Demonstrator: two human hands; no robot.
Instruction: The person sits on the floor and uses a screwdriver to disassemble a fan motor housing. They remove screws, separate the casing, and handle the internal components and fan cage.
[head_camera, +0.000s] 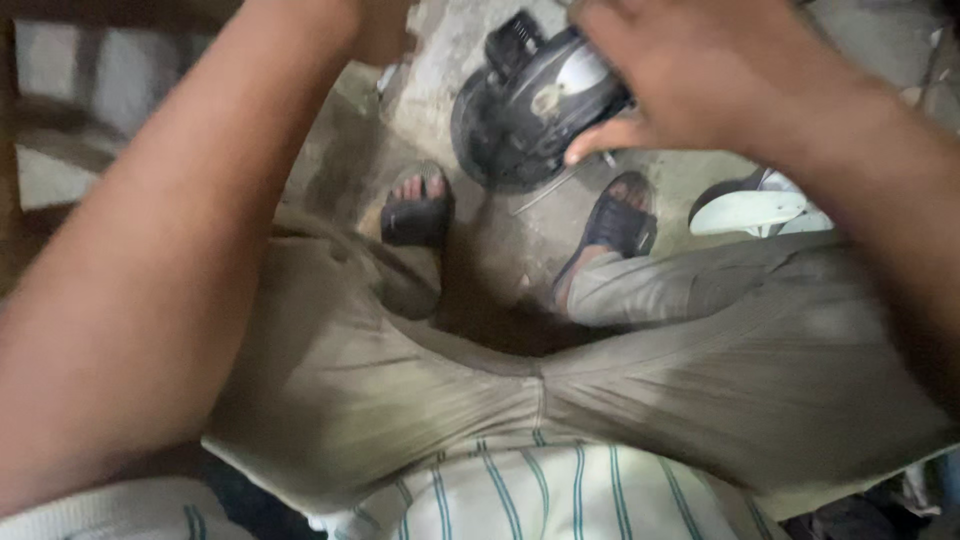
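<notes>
Concrete floor (440, 60); sandals (415, 215) below motor (520, 110).

Under the right hand (690, 70) sits a round machine housing (520, 110) of black plastic, dull and dusty, with a smoother pale glossy patch on top. A thin metal rod (545, 190) lies just below it, faintly shiny. The floor (450, 50) near the left hand (385, 30) looks like rough, stained concrete. The trousers (500, 400) are matt cloth; the sandals (415, 215) look like matt black rubber.

left hand (385, 25): raised, mostly cropped | right hand (690, 70): fingers curled, palm down
</notes>
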